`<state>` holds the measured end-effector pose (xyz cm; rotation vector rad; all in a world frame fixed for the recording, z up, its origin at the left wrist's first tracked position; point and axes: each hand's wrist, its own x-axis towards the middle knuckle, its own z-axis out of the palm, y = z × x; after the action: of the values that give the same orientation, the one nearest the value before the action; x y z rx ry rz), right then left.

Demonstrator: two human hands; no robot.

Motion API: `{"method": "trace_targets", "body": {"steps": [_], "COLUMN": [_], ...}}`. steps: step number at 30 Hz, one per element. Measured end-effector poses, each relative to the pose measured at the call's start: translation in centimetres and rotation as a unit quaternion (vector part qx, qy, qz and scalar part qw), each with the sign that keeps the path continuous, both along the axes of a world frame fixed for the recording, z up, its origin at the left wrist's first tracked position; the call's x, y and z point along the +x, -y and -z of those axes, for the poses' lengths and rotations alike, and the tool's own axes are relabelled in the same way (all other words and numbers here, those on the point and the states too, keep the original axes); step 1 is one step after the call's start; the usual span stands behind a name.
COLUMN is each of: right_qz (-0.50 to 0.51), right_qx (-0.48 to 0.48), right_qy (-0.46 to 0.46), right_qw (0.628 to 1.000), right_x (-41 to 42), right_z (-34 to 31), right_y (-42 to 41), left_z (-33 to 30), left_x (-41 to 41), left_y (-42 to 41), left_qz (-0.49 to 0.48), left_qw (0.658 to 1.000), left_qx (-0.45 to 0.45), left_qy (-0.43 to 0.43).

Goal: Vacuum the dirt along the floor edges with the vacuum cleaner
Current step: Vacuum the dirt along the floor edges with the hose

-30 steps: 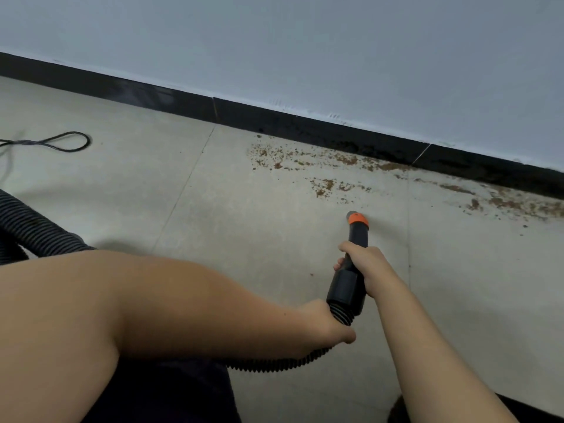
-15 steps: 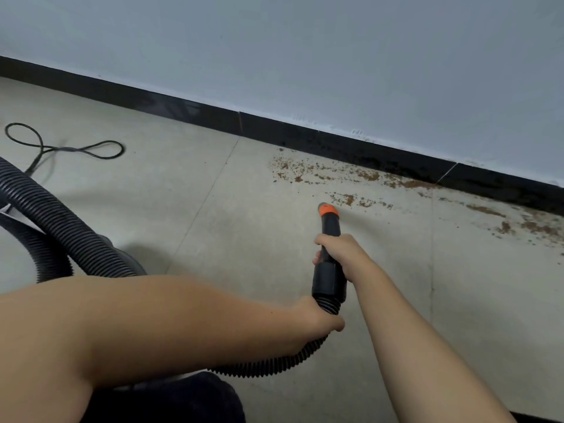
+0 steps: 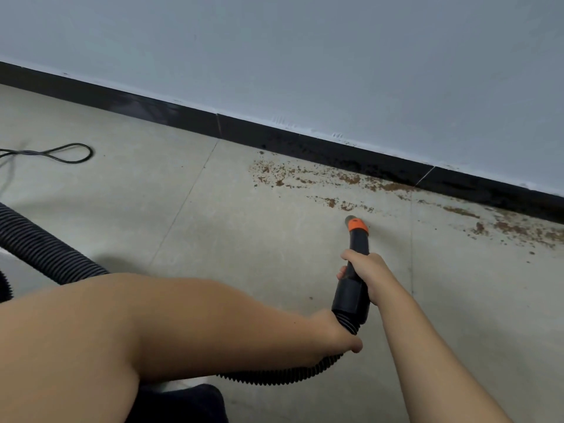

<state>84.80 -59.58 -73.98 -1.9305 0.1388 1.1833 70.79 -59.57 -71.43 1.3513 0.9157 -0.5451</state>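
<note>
The long black hose [image 3: 45, 251] runs off the left edge, so the machine it joins is out of sight. Part of it hides behind the left arm [image 3: 152, 328] and comes out again lower down. The thin black cord [image 3: 61, 154] leaves the left edge too. The left hand [image 3: 335, 337] covers the hose where it holds it (its fingers are tucked under). The brown dirt [image 3: 518, 227] goes on past the right edge.

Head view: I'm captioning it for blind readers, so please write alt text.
Two hands aim a black vacuum nozzle with an orange tip just short of brown dirt along a black baseboard. The right hand grips the nozzle, the left hand the ribbed hose.
</note>
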Motion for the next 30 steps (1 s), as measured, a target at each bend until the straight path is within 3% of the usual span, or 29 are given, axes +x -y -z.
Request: {"method": "trace_targets", "body": {"steps": [6,11,16,30], "right_qz": [0.035,-0.002,-0.074,-0.231], "right_qx": [-0.014,-0.002,-0.008,0.008], "right_qy": [0.020,0.018,0.011,0.016], "right_qw": [0.999,1.000,0.997,0.973], "right_x": [2.5,2.6,1.1,-3.6], "right_z": [-0.3,-0.6,-1.1,-1.1], "right_y": [0.4,-2.3,-4.5,-11.0], "left_z": [-0.2,-0.4,0.1,0.5], "left_x": [2.1,2.3,1.4,-1.8], "left_y": [-0.4,-1.9,-3.0,-5.5], "left_qz": [0.011,-0.022,0.018,-0.136], "left_qw": [1.000,0.999,0.992,0.983], "left_qx": [0.013,0.022,0.124,0.120], "left_qy": [0.011,0.012,-0.032,-0.019]}}
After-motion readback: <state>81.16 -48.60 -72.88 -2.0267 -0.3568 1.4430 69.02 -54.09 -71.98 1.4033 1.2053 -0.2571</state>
